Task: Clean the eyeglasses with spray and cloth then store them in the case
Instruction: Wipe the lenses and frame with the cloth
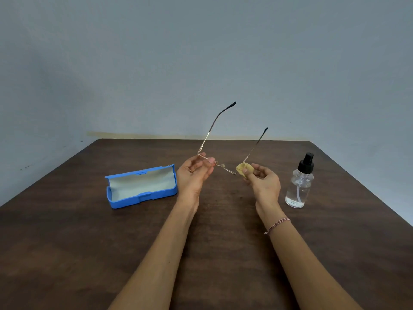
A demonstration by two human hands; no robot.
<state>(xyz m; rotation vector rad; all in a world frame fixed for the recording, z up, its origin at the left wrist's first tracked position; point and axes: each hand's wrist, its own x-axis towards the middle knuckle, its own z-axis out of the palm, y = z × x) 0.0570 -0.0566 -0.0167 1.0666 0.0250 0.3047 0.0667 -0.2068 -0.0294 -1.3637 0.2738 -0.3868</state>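
Note:
Thin gold-framed eyeglasses (210, 133) with black temple tips are held above the table, temples unfolded and pointing up and away. My left hand (194, 175) pinches the left end of the frame front. My right hand (263, 181) pinches a small yellow cloth (243, 168) folded over the right lens. A blue glasses case (140, 186) lies open on the table to the left, its pale lining showing. A clear spray bottle (299, 186) with a black nozzle stands upright to the right.
A dark brown wooden table (89, 242) carries everything, with its far edge against a plain grey-blue wall (201, 52). A braided bracelet (277, 224) sits on the right wrist.

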